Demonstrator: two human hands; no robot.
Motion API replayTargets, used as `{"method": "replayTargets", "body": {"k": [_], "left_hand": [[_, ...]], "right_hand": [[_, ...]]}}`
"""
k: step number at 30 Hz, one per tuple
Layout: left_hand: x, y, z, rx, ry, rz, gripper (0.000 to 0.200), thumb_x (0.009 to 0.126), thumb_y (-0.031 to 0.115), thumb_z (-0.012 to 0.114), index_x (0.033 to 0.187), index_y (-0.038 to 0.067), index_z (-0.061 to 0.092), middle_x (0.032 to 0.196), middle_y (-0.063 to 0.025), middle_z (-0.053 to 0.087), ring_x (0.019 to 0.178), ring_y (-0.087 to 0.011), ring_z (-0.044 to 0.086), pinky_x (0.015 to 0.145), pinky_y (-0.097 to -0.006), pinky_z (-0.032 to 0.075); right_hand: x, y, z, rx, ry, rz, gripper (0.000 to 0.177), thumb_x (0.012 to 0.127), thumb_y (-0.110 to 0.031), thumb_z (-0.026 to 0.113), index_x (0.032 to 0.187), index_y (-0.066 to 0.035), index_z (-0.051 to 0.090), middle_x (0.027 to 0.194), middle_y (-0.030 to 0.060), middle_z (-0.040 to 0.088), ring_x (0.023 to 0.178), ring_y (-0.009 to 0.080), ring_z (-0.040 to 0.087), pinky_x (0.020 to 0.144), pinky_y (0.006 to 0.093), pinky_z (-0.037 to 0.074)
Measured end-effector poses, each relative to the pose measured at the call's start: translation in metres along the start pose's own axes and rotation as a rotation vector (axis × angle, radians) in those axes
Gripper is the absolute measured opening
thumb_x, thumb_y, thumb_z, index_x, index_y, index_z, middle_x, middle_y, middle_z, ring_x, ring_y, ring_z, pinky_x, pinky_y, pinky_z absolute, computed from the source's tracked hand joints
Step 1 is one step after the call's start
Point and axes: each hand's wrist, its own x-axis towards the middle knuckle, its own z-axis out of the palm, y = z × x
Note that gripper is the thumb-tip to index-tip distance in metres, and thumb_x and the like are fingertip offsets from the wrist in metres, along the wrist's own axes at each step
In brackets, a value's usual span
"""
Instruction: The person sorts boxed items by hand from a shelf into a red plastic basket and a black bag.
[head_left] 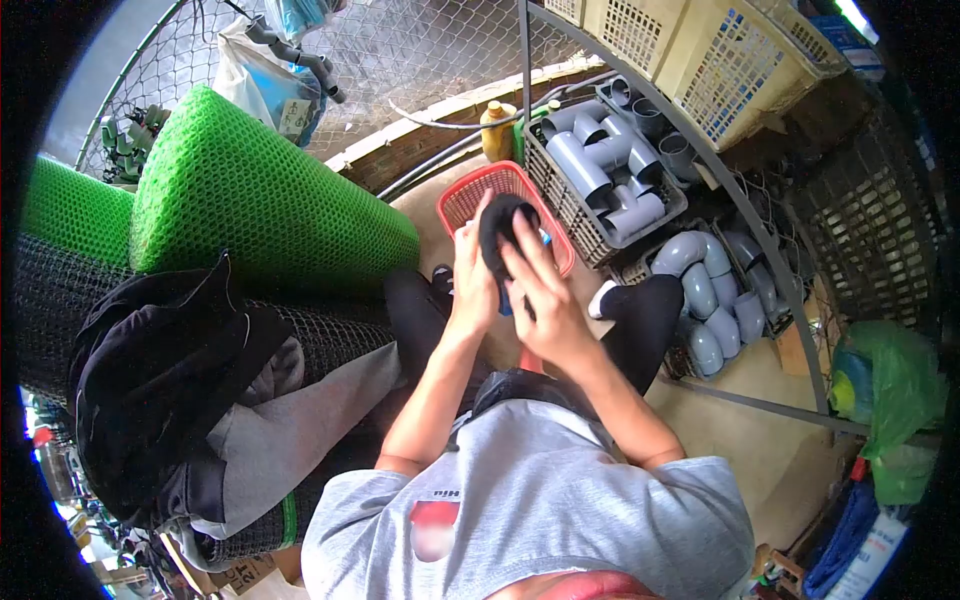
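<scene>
In front of me, above a red plastic basket (pixel 456 190), a black round piece with a dark opening (pixel 492 240) sits between my two hands. Its exact kind cannot be made out. My left hand (pixel 474 280) supports it from the left, fingers pointing up along its side. From the right, my right hand (pixel 545 305) presses on it, with the fingers laid across its face. Something blue shows partly behind the hands, inside or near the basket.
A crate of grey pipe tees (pixel 605 155) stands beyond the basket, with grey pipe elbows (pixel 715 300) nearer on the right. Green mesh rolls (pixel 250 190) and a black jacket (pixel 150 370) lie left. A yellow bottle (pixel 497 135) stands behind. A metal frame (pixel 745 180) curves along the right.
</scene>
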Motion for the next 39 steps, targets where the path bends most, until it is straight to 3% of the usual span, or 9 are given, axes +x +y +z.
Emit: {"method": "replayTargets", "body": {"k": [5,9,12,15,20,26,29,31,39], "left_hand": [[0.01,-0.017,-0.021,-0.677,0.198,-0.283,0.053,0.111,0.028,0.045,0.159,0.008,0.035,0.147,-0.0187,0.053,0.126,-0.0276,0.061,0.109,-0.0411,0.05],[-0.01,-0.008,-0.006,-0.206,0.244,-0.245,0.036,0.111,0.03,0.048,0.139,0.007,0.053,0.14,-0.0089,0.052,0.123,-0.0182,0.053,0.103,-0.0313,0.043],[-0.02,-0.018,0.001,-0.189,0.106,-0.125,0.031,0.108,0.023,0.054,0.135,0.007,0.054,0.124,-0.0063,0.057,0.11,-0.0155,0.052,0.101,-0.0302,0.041],[-0.006,-0.015,-0.007,-0.093,0.243,-0.076,0.031,0.108,0.025,0.055,0.134,0.007,0.053,0.123,-0.0066,0.057,0.11,-0.0158,0.053,0.1,-0.0302,0.042],[0.019,-0.016,-0.032,-0.434,0.497,-0.056,0.042,0.105,0.029,0.062,0.14,0.007,0.05,0.124,-0.0084,0.057,0.109,-0.0167,0.056,0.098,-0.0334,0.048],[-0.009,-0.003,0.001,-0.209,0.265,0.004,0.064,0.091,0.012,0.079,0.145,0.002,0.044,0.131,-0.0122,0.059,0.124,-0.0202,0.056,0.105,-0.0364,0.048],[-0.013,0.004,0.016,0.08,0.165,0.311,0.072,0.085,0.001,0.075,0.146,0.001,0.037,0.143,-0.0183,0.053,0.131,-0.0271,0.055,0.11,-0.0402,0.045],[-0.006,0.013,0.018,0.072,0.122,0.44,0.073,0.083,-0.003,0.072,0.146,0.001,0.036,0.148,-0.0228,0.051,0.135,-0.0298,0.054,0.113,-0.0411,0.043],[0.015,-0.009,-0.015,0.019,0.313,0.356,0.082,0.09,0.009,0.071,0.159,0.007,0.027,0.139,-0.0145,0.05,0.123,-0.0239,0.054,0.107,-0.04,0.044]], "right_hand": [[-0.033,-0.008,0.01,0.044,-0.138,-0.04,0.05,0.089,0.003,0.061,0.139,0.003,0.058,0.158,0.0204,0.043,0.145,0.0475,0.04,0.118,0.0504,0.039],[-0.022,0.008,0.008,0.165,0.007,0.105,0.049,0.098,-0.002,0.056,0.145,0.007,0.05,0.154,0.0285,0.044,0.146,0.044,0.041,0.12,0.0467,0.036],[-0.006,0.014,0.001,0.175,0.09,0.179,0.048,0.1,-0.005,0.056,0.145,0.011,0.047,0.151,0.0327,0.045,0.144,0.0443,0.044,0.118,0.0449,0.038],[-0.015,0.01,0.009,0.192,0.099,0.17,0.042,0.1,-0.006,0.057,0.137,0.013,0.054,0.14,0.0312,0.058,0.134,0.0433,0.055,0.113,0.0453,0.042],[-0.049,0.021,0.025,0.22,0.056,0.148,0.039,0.093,-0.005,0.068,0.127,0.013,0.062,0.13,0.0287,0.065,0.125,0.0413,0.062,0.108,0.0425,0.048],[-0.016,0.018,0.016,0.17,0.329,0.217,0.048,0.104,-0.014,0.056,0.145,0.009,0.048,0.144,0.0298,0.053,0.136,0.042,0.051,0.113,0.0446,0.039],[-0.004,0.03,0.011,0.599,0.396,0.505,0.042,0.108,-0.02,0.055,0.14,0.007,0.054,0.129,0.0157,0.065,0.115,0.0236,0.063,0.099,0.0344,0.05],[0.001,0.029,0.007,1.002,0.459,0.81,0.027,0.105,-0.026,0.062,0.117,-0.002,0.069,0.106,0.0008,0.069,0.09,0.0077,0.061,0.08,0.0248,0.05],[-0.018,0.026,0.015,1.158,0.271,0.971,0.033,0.1,-0.018,0.069,0.127,0.001,0.066,0.107,0.0011,0.07,0.095,0.0094,0.063,0.082,0.0251,0.049]]}}
